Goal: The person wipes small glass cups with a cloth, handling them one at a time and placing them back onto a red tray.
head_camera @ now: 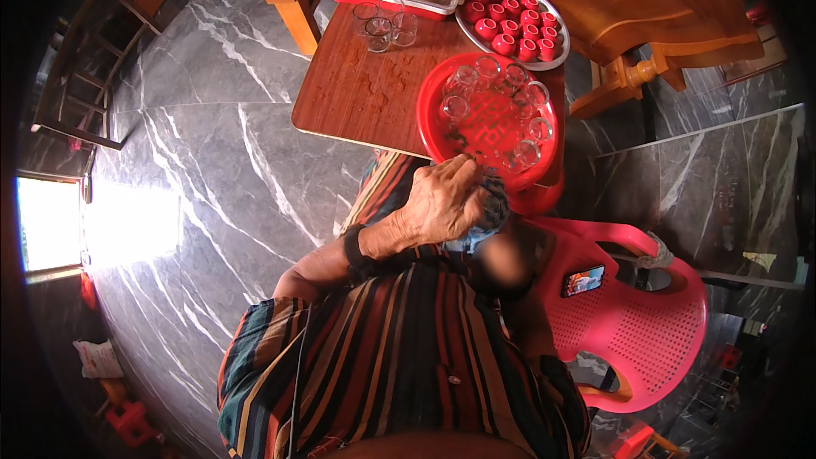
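My left hand (443, 201) is curled on a bunched blue and grey cloth (493, 201), close to the near rim of a red plastic basin (426, 116). Just below the cloth is a blurred skin-coloured patch, apparently my right hand (505, 260); its fingers and anything in them cannot be made out. In the basin, several clear glasses (537, 94) stand around a patterned bottom with dark specks. Several more clear glasses (378, 27) are on the wet wooden table (357, 86). Red cups (486, 28) sit upside down on a round metal tray (564, 54) behind the basin.
A lidded container (398, 3) with cups inside stands at the table's back. At right is a pink plastic chair (656, 331) with a phone (583, 281) on its seat. Carved wooden furniture (663, 13) is behind the table, and a dark wooden chair (105, 76) at far left.
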A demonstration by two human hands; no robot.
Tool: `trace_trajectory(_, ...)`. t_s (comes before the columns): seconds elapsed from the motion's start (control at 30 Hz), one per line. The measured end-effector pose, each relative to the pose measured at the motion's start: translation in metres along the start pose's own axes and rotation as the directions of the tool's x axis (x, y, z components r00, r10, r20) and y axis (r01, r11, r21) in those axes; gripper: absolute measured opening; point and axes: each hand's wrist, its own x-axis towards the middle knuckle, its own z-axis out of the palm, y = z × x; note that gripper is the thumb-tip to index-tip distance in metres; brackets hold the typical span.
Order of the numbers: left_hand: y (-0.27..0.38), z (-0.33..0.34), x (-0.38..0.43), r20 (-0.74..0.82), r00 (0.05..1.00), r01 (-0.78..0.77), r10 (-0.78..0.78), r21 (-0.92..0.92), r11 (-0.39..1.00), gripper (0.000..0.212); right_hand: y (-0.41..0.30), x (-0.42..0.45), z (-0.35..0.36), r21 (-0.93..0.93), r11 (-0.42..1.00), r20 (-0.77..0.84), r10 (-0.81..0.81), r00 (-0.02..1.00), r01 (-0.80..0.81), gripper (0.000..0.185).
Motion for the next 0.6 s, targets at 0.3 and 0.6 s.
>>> trace_trajectory(0.3,0.001,-0.011,0.008,0.125,0.948,-0.293,0.294,-0.028,0.956,0.013,0.000,0.003,0.004,-0.026,0.999,-0.024,-0.038,0.999,0.037,0.021)
trace_trajectory(0.6,-0.001,-0.016,0.001,0.235,0.946,0.295,-0.223,-0.338,0.894,0.037,0.005,0.002,0.007,-0.054,0.995,-0.034,-0.088,0.996,0.086,0.023)
